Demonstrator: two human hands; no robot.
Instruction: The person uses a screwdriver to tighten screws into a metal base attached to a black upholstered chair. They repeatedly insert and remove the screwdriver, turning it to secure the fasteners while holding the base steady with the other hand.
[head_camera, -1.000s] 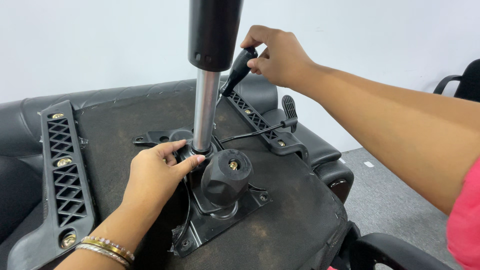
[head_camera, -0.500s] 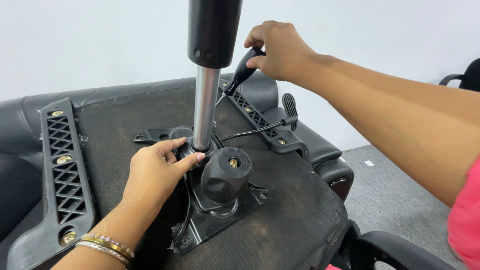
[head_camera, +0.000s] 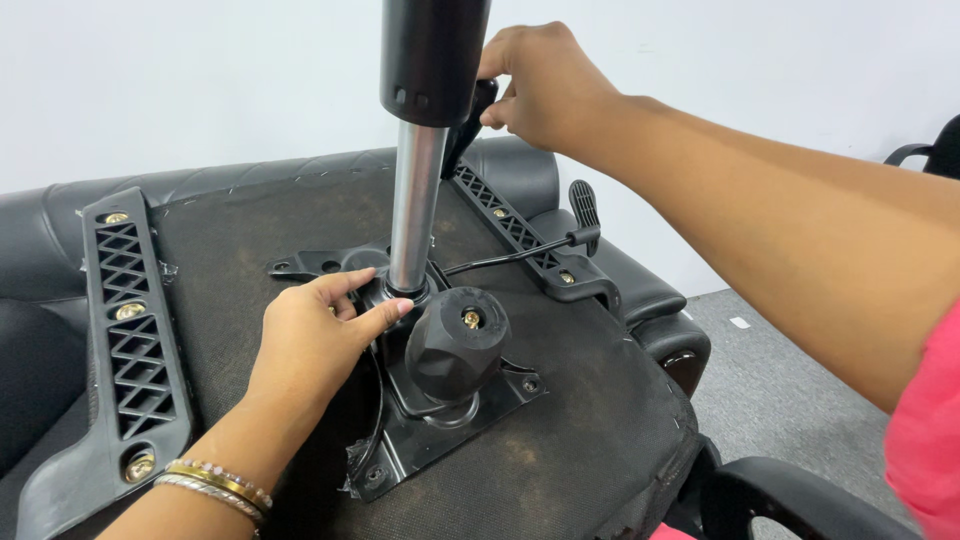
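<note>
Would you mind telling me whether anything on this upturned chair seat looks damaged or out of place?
The seat underside looks worn: its dark fabric covering is scuffed and frayed along the right edge, and torn beside the lower corner of the metal mechanism plate. The gas lift column stands upright, nothing askew.

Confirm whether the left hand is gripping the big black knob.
No, the left hand rests at the gas cylinder base, beside the black knob.

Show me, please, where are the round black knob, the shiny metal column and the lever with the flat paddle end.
round black knob (head_camera: 455, 345), head view, on its faceted side.
shiny metal column (head_camera: 415, 205), head view, middle of the bare steel tube.
lever (head_camera: 584, 205), head view, on its flat paddle end.
</note>
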